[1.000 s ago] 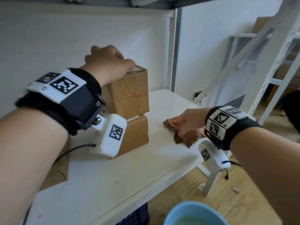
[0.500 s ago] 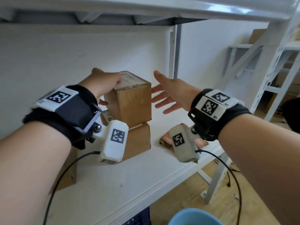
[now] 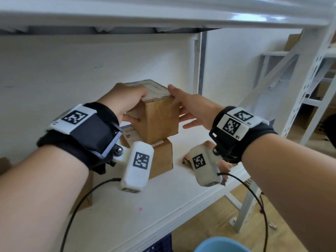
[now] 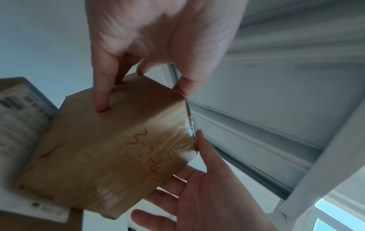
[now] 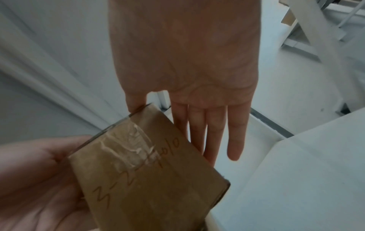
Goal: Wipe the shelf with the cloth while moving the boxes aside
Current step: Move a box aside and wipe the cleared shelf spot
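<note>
**Top box held between both hands, cloth lying on the shelf**

I have the left hand (image 3: 125,100) clamped on the upper box (image 3: 156,115): its fingers curl over the labelled top edge and the thumb presses the near-left face, which the left wrist view confirms. My right hand (image 3: 194,110) lies flat against the box's right face, its fingers (image 5: 215,132) straight and together, the thumb touching the top right corner. So the left grips, the right only presses with an open palm.

The upper box looks tilted, its lower corner close over the lower box (image 3: 161,160); I cannot tell whether the two touch. Orange handwriting and clear tape show on the face turned towards the wrist cameras. The lower box sits on the white shelf (image 3: 163,202), near the back wall.

The cloth (image 3: 187,159), brownish and crumpled, lies on the shelf to the right of the lower box, partly hidden behind the right wrist camera, touched by neither hand. Another cardboard box (image 3: 85,195) stands at the left behind my left forearm. A blue basin (image 3: 221,245) sits on the floor below the shelf's near edge.
</note>
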`<state>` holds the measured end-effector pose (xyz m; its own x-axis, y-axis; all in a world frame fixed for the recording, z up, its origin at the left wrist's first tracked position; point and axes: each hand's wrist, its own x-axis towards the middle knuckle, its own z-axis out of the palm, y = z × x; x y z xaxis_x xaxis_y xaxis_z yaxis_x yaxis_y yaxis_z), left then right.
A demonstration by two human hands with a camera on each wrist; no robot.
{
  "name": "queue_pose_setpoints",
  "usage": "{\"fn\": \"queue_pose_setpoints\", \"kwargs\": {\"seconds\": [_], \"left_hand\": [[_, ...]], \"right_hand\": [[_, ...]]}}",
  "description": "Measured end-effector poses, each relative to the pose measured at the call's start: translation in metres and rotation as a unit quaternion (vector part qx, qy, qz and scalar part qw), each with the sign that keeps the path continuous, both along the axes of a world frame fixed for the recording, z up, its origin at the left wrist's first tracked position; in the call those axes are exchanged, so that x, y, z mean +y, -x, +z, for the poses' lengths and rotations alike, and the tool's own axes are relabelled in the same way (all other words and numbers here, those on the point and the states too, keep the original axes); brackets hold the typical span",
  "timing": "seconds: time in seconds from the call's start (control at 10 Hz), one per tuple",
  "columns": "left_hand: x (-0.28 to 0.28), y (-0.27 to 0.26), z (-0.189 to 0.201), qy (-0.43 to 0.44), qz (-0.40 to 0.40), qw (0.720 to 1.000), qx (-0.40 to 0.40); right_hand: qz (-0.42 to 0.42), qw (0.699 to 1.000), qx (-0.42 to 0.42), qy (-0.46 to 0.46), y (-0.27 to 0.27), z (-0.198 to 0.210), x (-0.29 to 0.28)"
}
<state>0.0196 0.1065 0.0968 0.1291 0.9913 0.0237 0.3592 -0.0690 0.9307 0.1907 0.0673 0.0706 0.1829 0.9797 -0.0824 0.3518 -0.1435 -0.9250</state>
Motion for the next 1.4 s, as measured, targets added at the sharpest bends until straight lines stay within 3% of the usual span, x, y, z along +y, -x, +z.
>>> {"fn": "queue_pose_setpoints", "kwargs": {"seconds": [0.2, 0.4, 0.5, 0.6, 0.9, 1.1, 1.2, 1.3, 1.4], "left_hand": [[0.002, -0.048, 0.007, 0.009, -0.05, 0.998, -0.043], [0.019, -0.103, -0.017, 0.061, -0.063, 0.996, 0.01], [0.025, -0.119, -0.029, 0.074, -0.072, 0.994, 0.029], [0.028, -0.134, -0.043, 0.12, -0.061, 0.991, -0.016], [0.038, -0.142, -0.049, 0.17, -0.075, 0.982, -0.025], [0.033, -0.116, -0.026, 0.121, -0.099, 0.984, 0.085], [0.031, -0.09, -0.007, 0.017, -0.09, 0.978, 0.189], [0.019, -0.062, 0.004, -0.048, -0.074, 0.951, 0.296], [0.01, -0.037, -0.001, -0.043, -0.057, 0.915, 0.398]], "right_hand": [[-0.05, 0.997, 0.05, -0.007, -0.041, 0.008, 0.003], [-0.079, 0.991, 0.11, 0.02, -0.083, -0.019, 0.017], [-0.096, 0.991, 0.086, 0.035, -0.098, -0.036, 0.026], [-0.112, 0.99, 0.068, 0.047, -0.11, -0.05, 0.033], [-0.118, 0.986, 0.102, 0.051, -0.122, -0.065, 0.05], [-0.126, 0.99, 0.032, 0.059, -0.116, -0.059, 0.035], [-0.162, 0.986, 0.008, 0.051, -0.114, -0.059, 0.024], [-0.239, 0.969, -0.055, 0.014, -0.109, -0.064, 0.008], [-0.276, 0.947, -0.153, -0.061, -0.097, -0.066, -0.005]]}}
